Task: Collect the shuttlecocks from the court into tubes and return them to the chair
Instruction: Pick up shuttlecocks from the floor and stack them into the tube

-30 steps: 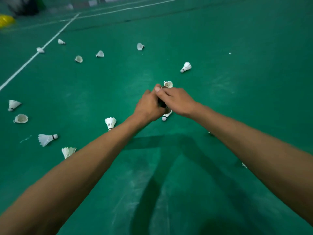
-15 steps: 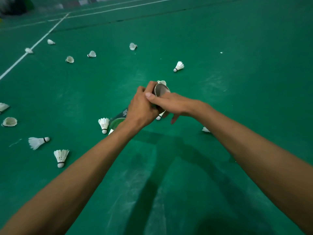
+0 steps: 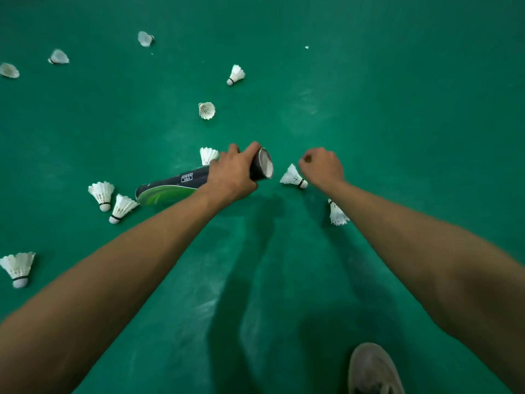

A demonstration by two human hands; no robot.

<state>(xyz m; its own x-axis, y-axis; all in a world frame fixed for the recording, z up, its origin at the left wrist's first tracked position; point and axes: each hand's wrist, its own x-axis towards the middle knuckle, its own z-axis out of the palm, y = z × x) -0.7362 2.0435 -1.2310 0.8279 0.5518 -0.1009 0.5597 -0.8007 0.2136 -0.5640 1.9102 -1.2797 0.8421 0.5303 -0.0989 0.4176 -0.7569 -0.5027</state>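
left hand (image 3: 231, 177) grasps dark cardboard tube (image 3: 173, 184) near open mouth, mouth facing right | right hand (image 3: 322, 167) clenched, seemingly empty | white feather shuttlecock (image 3: 291, 177) on green court floor (image 3: 397, 109), between mouth and right hand, cork toward it

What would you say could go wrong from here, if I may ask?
The left hand grips the tube nearly sideways, mouth open, so anything inside might slide out. The shuttlecock beside the right forearm lies ahead of the shoe and could get trodden on. The curled right hand may knock the nearest shuttlecock away.
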